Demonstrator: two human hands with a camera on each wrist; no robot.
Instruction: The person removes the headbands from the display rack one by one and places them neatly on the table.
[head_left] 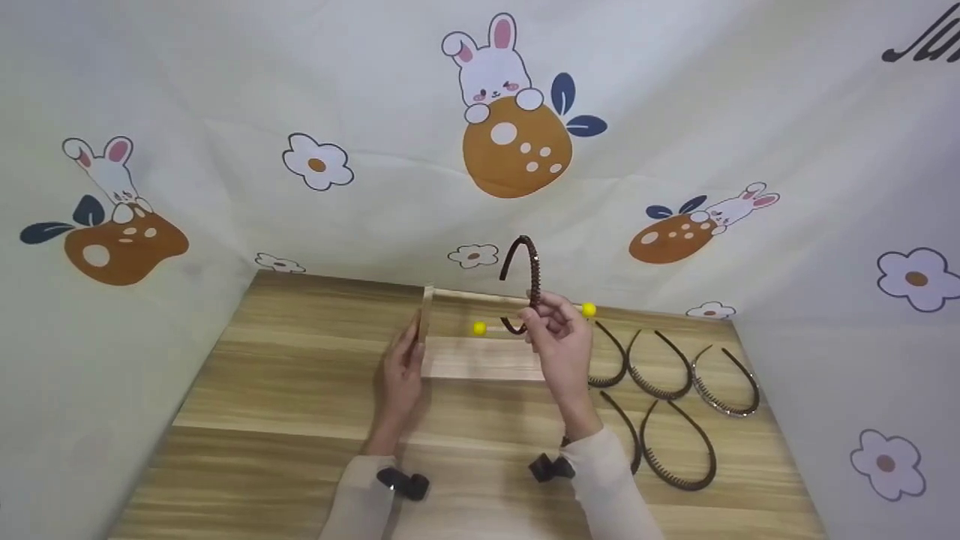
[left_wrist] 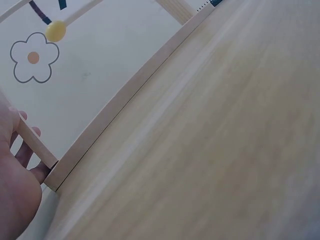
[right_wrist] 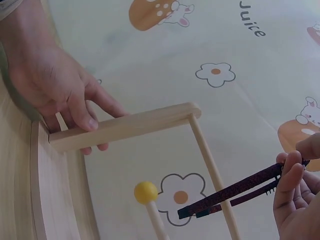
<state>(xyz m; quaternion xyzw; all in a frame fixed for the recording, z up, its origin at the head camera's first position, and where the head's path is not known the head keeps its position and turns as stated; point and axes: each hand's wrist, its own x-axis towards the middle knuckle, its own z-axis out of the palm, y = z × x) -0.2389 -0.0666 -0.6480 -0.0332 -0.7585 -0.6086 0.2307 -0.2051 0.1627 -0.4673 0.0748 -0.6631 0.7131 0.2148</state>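
My right hand (head_left: 564, 349) pinches a dark, toothed headband (head_left: 535, 274) between thumb and fingers, holding it up over a wooden rack. Seen from the right wrist, the headband's two ends overlap the rack's upper rod (right_wrist: 212, 167). My left hand (head_left: 403, 379) grips the rack's left upright (right_wrist: 125, 126), thumb on one side and fingers on the other. The rack's flat base (head_left: 480, 358) lies on the table. A yellow ball (head_left: 480, 328) caps one end of a lower rod, left of the headband in the head view.
Several dark headbands, among them one glittery headband (head_left: 739, 411) and a toothed one (head_left: 679, 480), lie on the wood-grain table (head_left: 285, 375) to the right. A second yellow ball (head_left: 589, 310) shows behind my right hand. Printed cloth (head_left: 375, 225) hangs around the table.
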